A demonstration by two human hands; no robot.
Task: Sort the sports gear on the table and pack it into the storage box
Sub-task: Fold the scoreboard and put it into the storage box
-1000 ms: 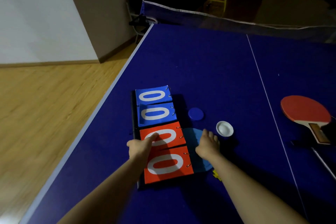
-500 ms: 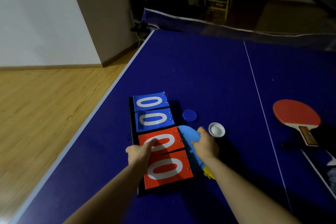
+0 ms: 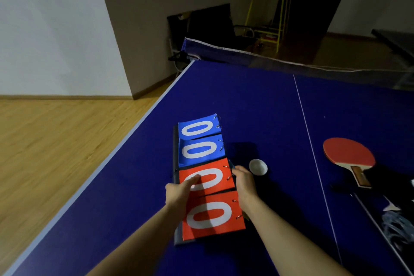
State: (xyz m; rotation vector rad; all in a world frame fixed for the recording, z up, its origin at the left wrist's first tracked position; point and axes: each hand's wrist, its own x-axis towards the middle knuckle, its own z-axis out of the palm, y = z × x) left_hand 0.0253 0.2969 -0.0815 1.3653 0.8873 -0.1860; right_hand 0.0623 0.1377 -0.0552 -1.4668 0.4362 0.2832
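A big blue table [image 3: 246, 101] fills most of the picture. A thin white line [image 3: 307, 123] runs down it on the right side. A net [image 3: 291, 63] with a white top edge stretches across the far end of the table. On the left is a light wooden floor [image 3: 56, 141]. A white wall [image 3: 51, 29] fills the upper left, and a grey wall [image 3: 139, 18] stands next to it. At the top, behind the net, a black chair [image 3: 210, 22] stands on the floor. To its right is a yellow metal rack [image 3: 268, 6].
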